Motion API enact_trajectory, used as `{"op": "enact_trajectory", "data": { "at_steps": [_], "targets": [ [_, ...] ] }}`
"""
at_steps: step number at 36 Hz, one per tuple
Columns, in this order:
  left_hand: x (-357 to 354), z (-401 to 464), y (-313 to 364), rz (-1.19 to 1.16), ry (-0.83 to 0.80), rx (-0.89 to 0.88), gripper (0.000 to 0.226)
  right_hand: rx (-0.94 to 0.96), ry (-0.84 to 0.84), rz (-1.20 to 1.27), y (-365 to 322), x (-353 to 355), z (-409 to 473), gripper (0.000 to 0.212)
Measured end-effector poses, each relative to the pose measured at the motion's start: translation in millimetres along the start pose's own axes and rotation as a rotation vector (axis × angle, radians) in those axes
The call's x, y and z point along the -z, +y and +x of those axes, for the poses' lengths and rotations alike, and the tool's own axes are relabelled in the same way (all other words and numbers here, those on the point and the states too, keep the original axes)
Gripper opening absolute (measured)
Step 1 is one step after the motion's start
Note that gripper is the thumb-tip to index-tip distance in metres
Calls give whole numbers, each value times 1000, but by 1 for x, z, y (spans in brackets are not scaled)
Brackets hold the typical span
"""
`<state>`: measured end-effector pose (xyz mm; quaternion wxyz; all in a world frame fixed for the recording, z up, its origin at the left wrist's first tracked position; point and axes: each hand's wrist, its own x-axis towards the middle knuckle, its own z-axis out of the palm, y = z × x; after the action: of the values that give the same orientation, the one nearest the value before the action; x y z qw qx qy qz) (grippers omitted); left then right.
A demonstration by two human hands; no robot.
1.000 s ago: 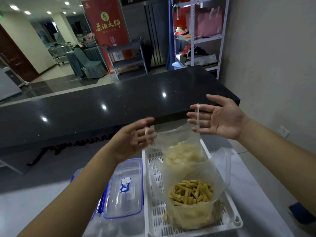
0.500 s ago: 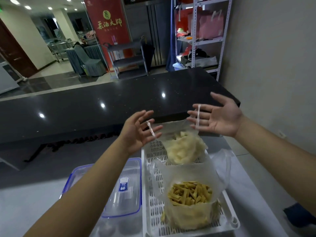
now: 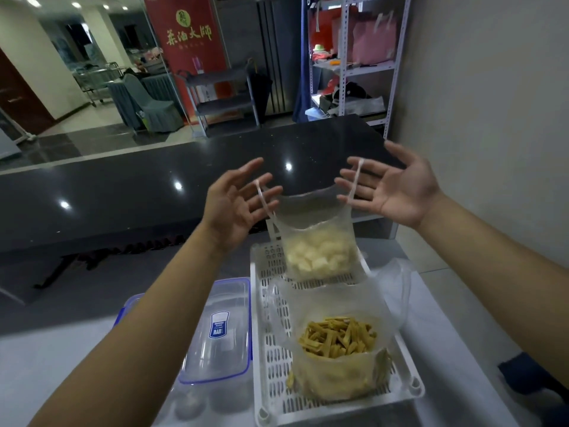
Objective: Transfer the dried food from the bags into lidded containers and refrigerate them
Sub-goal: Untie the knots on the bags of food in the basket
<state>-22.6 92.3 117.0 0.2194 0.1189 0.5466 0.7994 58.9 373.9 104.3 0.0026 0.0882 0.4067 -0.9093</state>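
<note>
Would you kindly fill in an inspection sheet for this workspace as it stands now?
Surface: pale worktop, black counter behind.
Job's things: bag of white pieces hangs by its handles above the white slotted tray; open bag of yellow strips sits in the tray; lidded clear container beside the tray.
Clutter: nothing seen.
Grippers: left hand and right hand open, handle loops over the fingers.
Cables: nothing seen.
Surroundings: metal shelving, red banner.
</note>
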Motion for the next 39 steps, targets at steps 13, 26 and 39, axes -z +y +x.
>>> {"op": "enact_trajectory", "data": {
  "at_steps": [13,26,39],
  "targets": [
    [-2,-2,29,53,-85,-66,45,63,-54,-99,-19,-27,-1,64],
    [19,-3,-33,43,56,113,40,-29,171,-78,20,25,0,63],
    [18,-36,-4,1039,41,-185,32,313,125,-1037,11,-58,-53,29]
  ]
}}
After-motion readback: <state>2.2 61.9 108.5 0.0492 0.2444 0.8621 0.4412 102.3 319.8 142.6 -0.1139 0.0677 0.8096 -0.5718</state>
